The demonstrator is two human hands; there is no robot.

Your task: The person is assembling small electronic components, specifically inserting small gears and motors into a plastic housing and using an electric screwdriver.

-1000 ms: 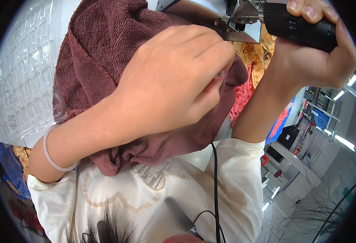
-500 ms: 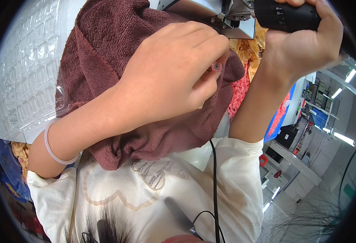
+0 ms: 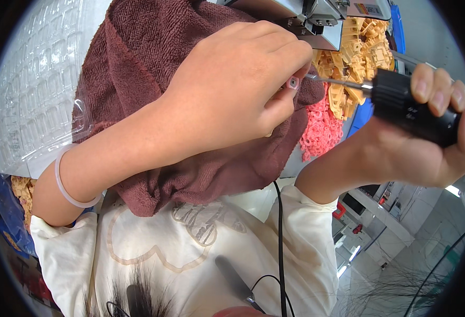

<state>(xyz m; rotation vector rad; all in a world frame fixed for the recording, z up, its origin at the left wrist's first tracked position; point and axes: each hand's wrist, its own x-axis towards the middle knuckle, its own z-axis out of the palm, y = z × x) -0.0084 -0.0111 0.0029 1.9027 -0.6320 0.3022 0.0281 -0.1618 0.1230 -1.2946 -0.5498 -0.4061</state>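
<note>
My left hand (image 3: 237, 87) is closed around a small pink part (image 3: 293, 83); only its end, with a dark hole, shows between thumb and forefinger. Under that hand lies a crumpled brown towel (image 3: 124, 68). In my right hand (image 3: 412, 153) is a black electric screwdriver (image 3: 401, 105), its fingers wrapped round the body. The thin metal bit (image 3: 343, 82) points left, and its tip is close to the pink part. Whether the tip carries a screw or touches the part, I cannot tell.
A metal device (image 3: 322, 37) stands at the top, beyond my left hand. Beside it lie heaps of yellow plastic parts (image 3: 356, 53) and pink ring-like pieces (image 3: 317, 132). At the left is a clear moulded plastic tray (image 3: 37, 100). A black cable (image 3: 281, 238) hangs in front of my shirt.
My right hand has drawn the screwdriver away from the metal device, down and to the right. Its bit now points at the pink part. My left hand has shifted slightly up and right.
</note>
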